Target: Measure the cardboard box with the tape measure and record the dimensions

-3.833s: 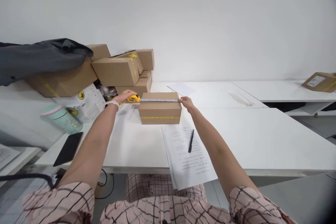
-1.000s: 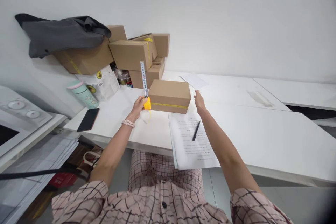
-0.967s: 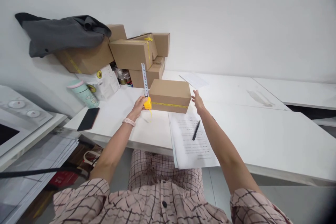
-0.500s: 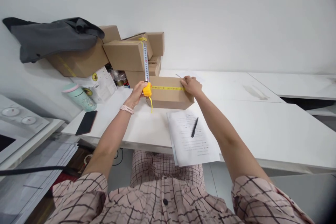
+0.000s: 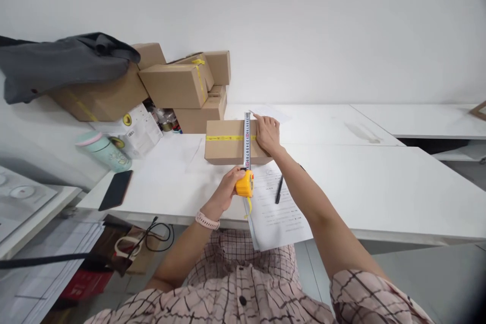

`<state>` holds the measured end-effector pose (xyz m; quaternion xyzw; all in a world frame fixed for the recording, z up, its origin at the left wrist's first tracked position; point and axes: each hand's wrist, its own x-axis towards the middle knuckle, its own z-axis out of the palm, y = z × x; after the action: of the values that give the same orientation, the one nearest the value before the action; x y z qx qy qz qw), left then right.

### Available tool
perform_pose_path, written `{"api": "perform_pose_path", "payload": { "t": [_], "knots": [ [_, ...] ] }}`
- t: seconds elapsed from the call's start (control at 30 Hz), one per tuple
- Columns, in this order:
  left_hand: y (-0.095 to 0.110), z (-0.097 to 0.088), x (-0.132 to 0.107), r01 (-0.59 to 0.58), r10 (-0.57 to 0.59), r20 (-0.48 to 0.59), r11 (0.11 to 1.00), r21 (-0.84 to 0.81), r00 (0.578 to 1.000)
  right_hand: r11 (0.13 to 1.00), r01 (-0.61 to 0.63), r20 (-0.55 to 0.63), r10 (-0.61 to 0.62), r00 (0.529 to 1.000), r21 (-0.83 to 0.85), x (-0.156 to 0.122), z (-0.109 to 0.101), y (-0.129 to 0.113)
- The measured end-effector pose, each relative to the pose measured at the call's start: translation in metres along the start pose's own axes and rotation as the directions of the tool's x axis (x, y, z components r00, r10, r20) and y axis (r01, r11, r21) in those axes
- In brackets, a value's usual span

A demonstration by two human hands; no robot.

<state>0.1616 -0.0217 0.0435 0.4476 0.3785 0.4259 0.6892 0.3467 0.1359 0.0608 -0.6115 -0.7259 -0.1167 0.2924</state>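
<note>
Tape measure with yellow case is in the left hand, in front of the near side of a cardboard box, above the counter. The left fingers are clamped on the case, with the thumb on its upper part. The metal blade is pulled out and goes away from the person, across the top of the box and over its yellow strip, up to the far edge. The right hand rests on the right part of the box, just beside the blade. Its index finger is stretched toward the blade's end, while the other fingers are bent – I cannot tell whether they press the blade or only the cardboard. Near the box lie printed sheets, which pass over the front edge of the counter, and a black pen is on them. On the left side are a dark phone and a mint-green bottle, which leans. Farther back stand piled boxes – and a dark grey cloth covers part of them.
</note>
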Motion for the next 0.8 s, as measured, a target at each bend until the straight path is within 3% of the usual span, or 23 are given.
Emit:
{"api": "perform_pose_path", "payload": {
  "t": [0.37, 0.63, 0.8],
  "knots": [
    [-0.027, 0.006, -0.004, 0.038, -0.039, -0.029, 0.999, -0.011, 0.999, 0.998, 0.049, 0.074, -0.045, 0.996, -0.049, 0.0, 0.0, -0.001],
    [-0.057, -0.004, 0.007, -0.059, 0.063, -0.057, 0.995, 0.082, 0.996, 0.996, 0.056, 0.084, -0.05, 0.995, -0.07, 0.002, -0.001, -0.001],
    [-0.057, -0.007, 0.01, -0.049, 0.054, -0.059, 0.995, 0.088, 0.997, 0.998, 0.046, 0.08, -0.042, 0.996, -0.048, 0.005, 0.001, 0.001]
  ]
}}
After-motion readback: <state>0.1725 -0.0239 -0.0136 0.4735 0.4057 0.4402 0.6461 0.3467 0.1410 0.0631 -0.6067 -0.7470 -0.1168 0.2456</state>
